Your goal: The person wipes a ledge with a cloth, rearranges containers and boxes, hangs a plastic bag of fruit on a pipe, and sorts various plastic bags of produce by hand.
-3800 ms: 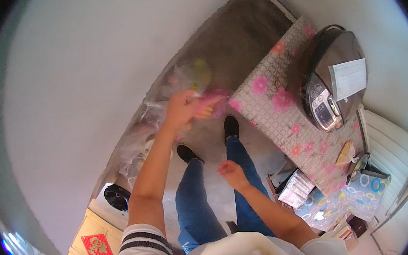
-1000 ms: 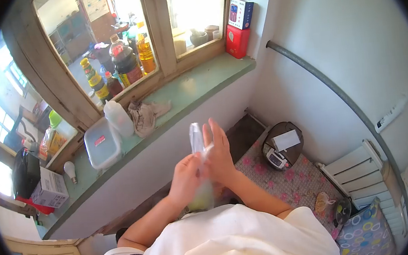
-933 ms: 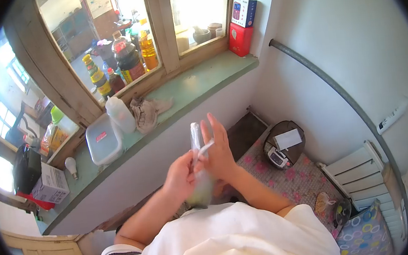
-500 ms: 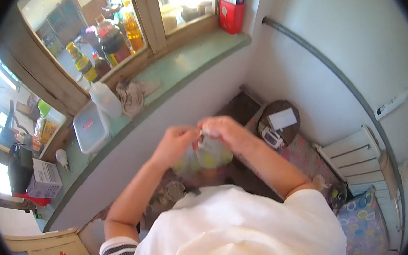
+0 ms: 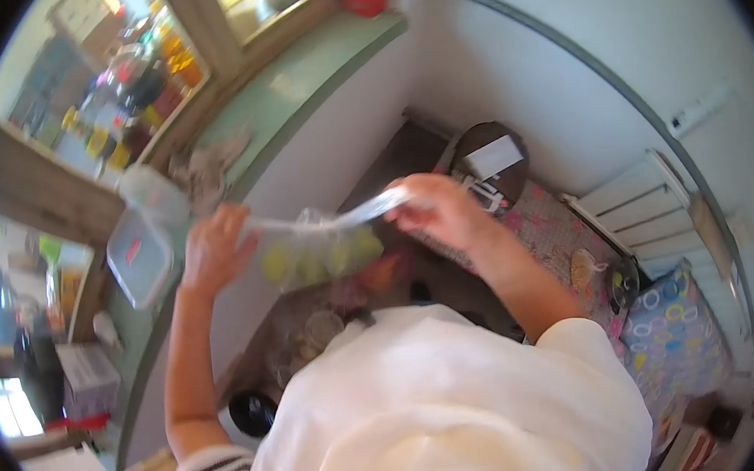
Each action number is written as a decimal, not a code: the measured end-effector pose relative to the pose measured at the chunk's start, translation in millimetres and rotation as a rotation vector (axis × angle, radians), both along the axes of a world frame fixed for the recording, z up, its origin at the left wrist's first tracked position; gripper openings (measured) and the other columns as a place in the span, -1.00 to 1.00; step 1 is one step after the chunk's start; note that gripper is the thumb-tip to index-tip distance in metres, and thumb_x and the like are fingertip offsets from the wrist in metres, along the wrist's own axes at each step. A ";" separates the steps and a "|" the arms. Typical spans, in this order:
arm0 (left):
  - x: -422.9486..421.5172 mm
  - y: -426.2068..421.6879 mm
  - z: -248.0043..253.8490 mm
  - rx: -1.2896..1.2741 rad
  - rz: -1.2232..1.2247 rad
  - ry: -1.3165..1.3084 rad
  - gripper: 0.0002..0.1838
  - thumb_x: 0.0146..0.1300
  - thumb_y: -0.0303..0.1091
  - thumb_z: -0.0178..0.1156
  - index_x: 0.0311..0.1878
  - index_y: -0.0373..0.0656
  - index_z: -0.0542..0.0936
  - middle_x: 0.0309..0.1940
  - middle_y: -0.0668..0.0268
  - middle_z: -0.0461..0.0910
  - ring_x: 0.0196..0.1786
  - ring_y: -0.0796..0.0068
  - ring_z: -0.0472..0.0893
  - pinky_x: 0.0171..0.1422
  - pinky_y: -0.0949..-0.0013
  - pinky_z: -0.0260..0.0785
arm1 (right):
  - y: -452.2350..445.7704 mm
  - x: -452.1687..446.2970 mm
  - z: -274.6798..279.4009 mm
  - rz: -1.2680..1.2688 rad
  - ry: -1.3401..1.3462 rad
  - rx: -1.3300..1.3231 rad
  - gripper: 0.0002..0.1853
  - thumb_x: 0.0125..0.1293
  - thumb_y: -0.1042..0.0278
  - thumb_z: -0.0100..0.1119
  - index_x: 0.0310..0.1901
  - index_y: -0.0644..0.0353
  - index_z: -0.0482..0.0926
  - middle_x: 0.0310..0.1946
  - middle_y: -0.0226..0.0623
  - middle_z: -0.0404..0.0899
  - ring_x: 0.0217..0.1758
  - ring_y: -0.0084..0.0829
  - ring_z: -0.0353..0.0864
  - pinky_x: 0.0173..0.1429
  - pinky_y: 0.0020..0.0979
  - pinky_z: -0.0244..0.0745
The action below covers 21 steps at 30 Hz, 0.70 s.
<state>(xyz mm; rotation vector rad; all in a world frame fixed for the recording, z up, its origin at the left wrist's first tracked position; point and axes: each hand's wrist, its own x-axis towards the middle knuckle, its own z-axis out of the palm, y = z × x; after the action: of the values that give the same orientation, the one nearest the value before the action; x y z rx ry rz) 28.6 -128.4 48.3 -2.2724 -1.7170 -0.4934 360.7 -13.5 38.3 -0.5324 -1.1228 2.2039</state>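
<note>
A thin clear plastic bag (image 5: 314, 255) hangs in front of my chest, with several yellow-green round things inside, perhaps fruit. Its top is stretched nearly level between my hands. My left hand (image 5: 217, 246) is closed on one end of the top, close to the sill's edge. At the other end, my right hand (image 5: 433, 207) pinches the twisted plastic between thumb and fingers. Motion blurs the bag, so its contents cannot be told exactly.
On the green sill (image 5: 290, 85) at left are a lidded plastic container (image 5: 140, 258), a white bottle (image 5: 153, 193), a crumpled cloth (image 5: 207, 170) and a light bulb (image 5: 105, 329). A round stool (image 5: 513, 136) with white paper stands ahead right, beside a patterned bed (image 5: 544, 228).
My hands have moved apart, pulling the bag's gathered top out wide between them. The whole view has shifted, with the sill and window now further left and higher.
</note>
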 end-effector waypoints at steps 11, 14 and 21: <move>31.7 30.4 -45.2 -0.348 0.000 -0.142 -0.94 0.14 -0.40 0.18 -0.33 -0.13 0.60 -0.52 0.17 0.56 -0.38 0.06 0.57 -0.31 0.08 0.36 | -20.2 -55.3 7.4 -0.145 -0.236 0.333 -0.78 0.41 0.26 -0.05 -0.24 0.20 0.53 -0.31 -0.36 0.50 -0.18 -0.52 0.44 0.05 -0.42 0.31; 43.7 56.7 -37.8 -0.198 -0.153 -0.167 -0.93 0.13 -0.39 0.20 -0.32 -0.12 0.60 -0.48 0.17 0.57 -0.39 0.08 0.58 -0.33 0.09 0.38 | 3.6 -36.1 -6.4 -0.180 0.044 0.052 -0.77 0.40 0.25 -0.06 -0.37 0.16 0.48 -0.39 -0.39 0.43 -0.24 -0.50 0.41 0.02 -0.41 0.31; 36.4 120.5 24.5 -0.137 -0.215 -0.573 -0.86 0.13 -0.63 0.15 -0.24 -0.27 0.58 -0.49 0.19 0.52 -0.45 0.30 0.53 -0.32 0.36 0.35 | 40.6 58.0 63.2 -0.243 0.323 0.039 -0.65 0.39 0.18 -0.14 -0.58 0.01 0.18 -0.62 -0.53 0.10 -0.52 -0.55 0.11 -0.19 -0.39 0.20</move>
<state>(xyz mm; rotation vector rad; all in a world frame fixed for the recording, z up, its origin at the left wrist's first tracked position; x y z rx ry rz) 65.1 -7.8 72.8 -2.6015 -1.7841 -1.2054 418.7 27.1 101.5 -0.2667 -0.8789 1.9662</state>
